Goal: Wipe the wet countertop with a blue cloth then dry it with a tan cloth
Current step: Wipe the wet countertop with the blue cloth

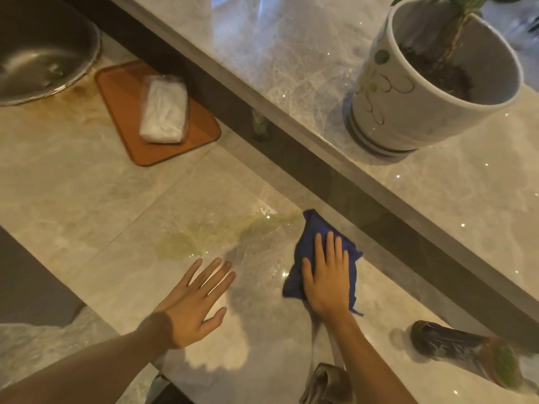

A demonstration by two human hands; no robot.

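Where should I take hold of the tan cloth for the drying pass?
Pinch the tan cloth at its bunched upper fold, coming from above and left of the right hand's forearm, which crosses over it. It lies crumpled at the countertop's near edge, partly out of frame.

— What's behind the desk?
— A raised marble ledge with a dark front face along its far edge. A steel sink sits at the far left corner.
— Light?
— Warm, glinting off the polished stone.
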